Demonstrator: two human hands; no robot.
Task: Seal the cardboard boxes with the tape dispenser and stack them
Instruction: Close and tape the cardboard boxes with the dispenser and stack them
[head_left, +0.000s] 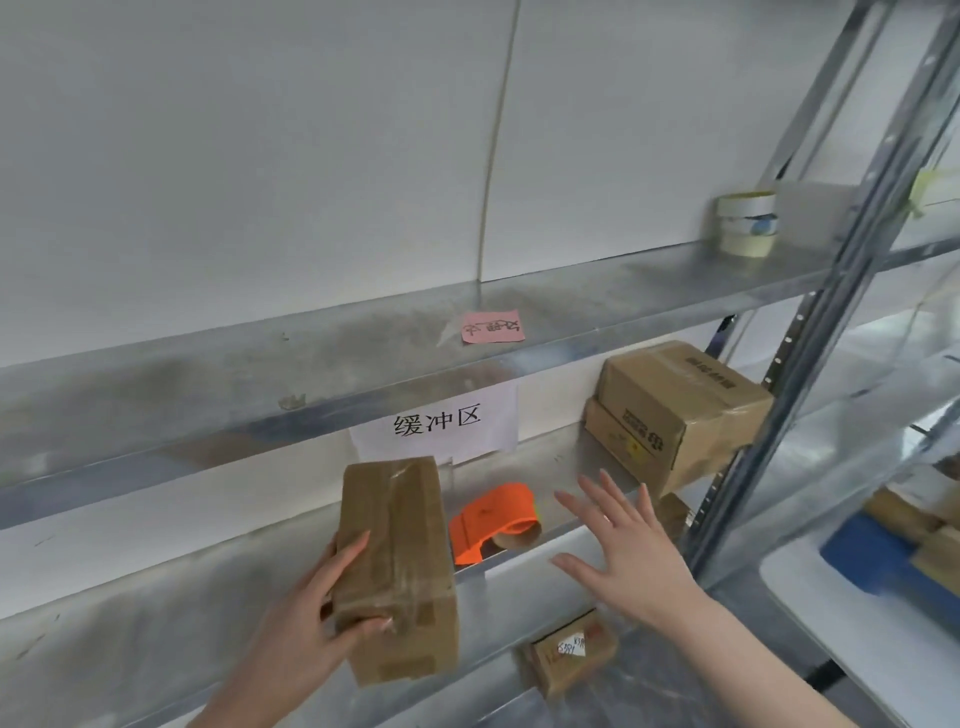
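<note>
There are at least four cardboard boxes (395, 566) (680, 395) (623, 447) (571, 649) and one tape dispenser (488, 519).

brown box (397, 566); orange tape dispenser (488, 519); pink note (492, 326)

A white wall (260, 156) backs the grey metal shelf (208, 374) above the left grip (306, 613); a steel upright (805, 364) stands right of it.

My left hand (311, 618) held a box (397, 566) before the middle shelf (550, 470), just left of the tape dispenser (493, 519) lying on it. My right hand (623, 551) hung right of the dispenser, apart from it. Behind that hand, at the shelf's right end, an upper box (680, 395) sat on a lower box (628, 452). A note (492, 326) and tape rolls (748, 223) lay on the shelf above (260, 364). A small box (571, 652) lay lower, nearer me.
</note>
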